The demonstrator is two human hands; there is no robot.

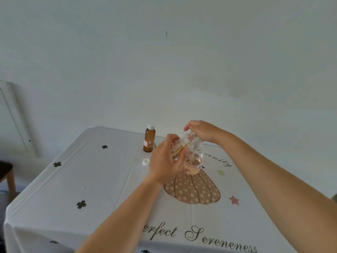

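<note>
A clear glass jar (196, 160) stands on the table (76, 179) near its far middle. My left hand (166, 161) curls round a small clear bottle (179, 147) with a yellow-orange label, tilted toward the jar. My right hand (202, 131) grips another clear container (195, 141) upside down above the jar, and a pale thick liquid (193, 154) runs down from it into the jar. The fingers hide much of both held containers.
A brown bottle (149, 140) with a white cap stands upright just left of my hands. A loose white cap (146, 161) lies on the printed white tablecloth. A wooden chair (7, 177) shows at the far left, a white wall behind.
</note>
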